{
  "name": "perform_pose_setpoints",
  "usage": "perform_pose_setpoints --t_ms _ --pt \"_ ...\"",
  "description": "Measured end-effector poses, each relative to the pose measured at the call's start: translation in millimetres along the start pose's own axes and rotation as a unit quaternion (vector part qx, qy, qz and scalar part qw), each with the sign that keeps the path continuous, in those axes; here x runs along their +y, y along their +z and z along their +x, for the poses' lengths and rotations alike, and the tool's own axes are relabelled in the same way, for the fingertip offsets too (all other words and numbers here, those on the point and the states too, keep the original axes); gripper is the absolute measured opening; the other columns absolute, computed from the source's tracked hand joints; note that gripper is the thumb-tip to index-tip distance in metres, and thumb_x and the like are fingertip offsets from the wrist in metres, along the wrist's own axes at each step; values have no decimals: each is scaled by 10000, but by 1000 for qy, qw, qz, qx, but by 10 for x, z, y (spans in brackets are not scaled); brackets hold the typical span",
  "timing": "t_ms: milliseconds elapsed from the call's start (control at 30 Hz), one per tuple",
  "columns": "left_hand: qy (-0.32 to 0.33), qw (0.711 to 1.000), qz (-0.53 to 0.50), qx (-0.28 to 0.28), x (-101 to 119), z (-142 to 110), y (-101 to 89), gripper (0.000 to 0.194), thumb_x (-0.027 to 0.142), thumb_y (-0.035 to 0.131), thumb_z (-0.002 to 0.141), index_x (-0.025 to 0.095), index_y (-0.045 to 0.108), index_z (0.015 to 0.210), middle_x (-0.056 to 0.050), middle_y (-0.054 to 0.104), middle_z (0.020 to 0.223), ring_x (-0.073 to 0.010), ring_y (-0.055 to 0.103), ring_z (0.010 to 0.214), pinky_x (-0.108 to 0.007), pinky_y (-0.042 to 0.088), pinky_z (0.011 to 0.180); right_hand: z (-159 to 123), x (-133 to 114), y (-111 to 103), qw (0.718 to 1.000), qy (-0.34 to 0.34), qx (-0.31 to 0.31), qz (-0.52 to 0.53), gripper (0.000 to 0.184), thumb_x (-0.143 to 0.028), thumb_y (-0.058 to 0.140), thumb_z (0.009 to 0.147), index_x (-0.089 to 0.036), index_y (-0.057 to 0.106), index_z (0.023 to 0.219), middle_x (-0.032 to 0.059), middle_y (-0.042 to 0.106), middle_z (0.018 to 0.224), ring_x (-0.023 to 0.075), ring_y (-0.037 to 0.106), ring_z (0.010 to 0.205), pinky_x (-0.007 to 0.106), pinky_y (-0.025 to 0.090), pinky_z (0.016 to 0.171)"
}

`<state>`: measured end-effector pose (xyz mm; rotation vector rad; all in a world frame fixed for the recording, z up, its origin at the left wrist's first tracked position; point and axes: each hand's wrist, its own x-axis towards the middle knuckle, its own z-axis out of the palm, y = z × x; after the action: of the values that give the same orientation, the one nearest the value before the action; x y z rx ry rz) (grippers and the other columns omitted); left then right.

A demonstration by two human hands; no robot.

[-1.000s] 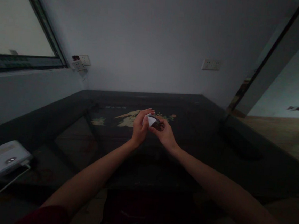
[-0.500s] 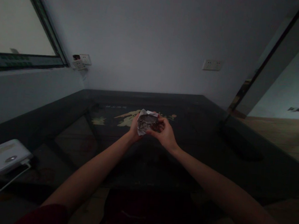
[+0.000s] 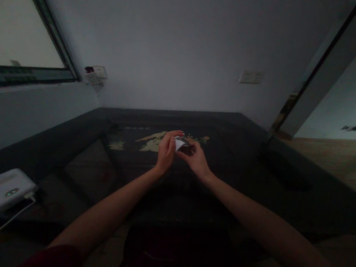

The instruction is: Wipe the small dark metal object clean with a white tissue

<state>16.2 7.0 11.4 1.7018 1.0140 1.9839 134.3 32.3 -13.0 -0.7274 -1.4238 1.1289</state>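
Observation:
Above the middle of the table, both hands are at a small dark, round, shiny object (image 3: 188, 149) whose kind I cannot make out. My right hand (image 3: 199, 162) grips its right side, thumb below and fingers curled behind. My left hand (image 3: 165, 152) is closed around a crumpled white tissue-like sheet (image 3: 178, 143), pressing it against the object's left side. The fingers of my left hand reach over the top, so much of the sheet and the object's left part is hidden. The scene is dim.
The dark glossy table (image 3: 159, 206) bears a printed flower-and-bird pattern (image 3: 150, 143). A white box-shaped device (image 3: 7, 189) with a cable lies at the left. Toward the right is a dark flat item (image 3: 287, 172). Wall sockets (image 3: 251, 77) are behind the table.
My left hand has turned from supporting the sheet and object at the left to folding over them. The sheet now covers the object's left side. My right hand keeps its grip.

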Motion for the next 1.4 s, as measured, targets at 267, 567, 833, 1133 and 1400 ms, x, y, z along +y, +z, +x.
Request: perform_pose_setpoints --t_ms 267,567,833,1133,1400 --pt "-135 988 -74 14 -56 90 -4 310 358 463 848 165 705 821 -76 716 920 -209 640 863 -320 479 819 -34 -28 3 1000 0 -1 -2 600 -451 862 484 -227 455 863 43 661 907 222 668 870 399 530 843" --pt "-413 846 -332 -51 -145 233 -9 330 388 457 815 134 667 816 -115 719 793 -275 683 878 -396 524 823 -44 -69 8 1000 0 -23 5 591 -482 867 474 -232 484 846 63 670 945 246 669 924 422 537 858" --pt "-348 888 -299 35 -167 137 28 324 344 436 811 141 686 847 -69 710 770 -233 674 826 -338 507 808 -22 -28 7 1000 10 -23 5 579 -519 845 497 -232 468 831 35 662 875 223 667 864 395 535 824" --pt "-57 998 -25 5 18 20 -19 312 405 484 892 181 701 888 -97 692 1010 -227 616 1003 -327 423 945 -8 48 -3 1000 -2 -4 -22 584 -494 849 498 -223 472 853 46 661 909 222 656 886 387 512 852" --pt "-73 997 -37 -13 -21 82 -40 313 327 449 870 178 705 771 -90 716 952 -240 639 958 -355 466 901 -35 11 -3 1000 -9 -7 -17 580 -452 859 493 -229 463 853 47 664 920 227 668 899 378 528 831"
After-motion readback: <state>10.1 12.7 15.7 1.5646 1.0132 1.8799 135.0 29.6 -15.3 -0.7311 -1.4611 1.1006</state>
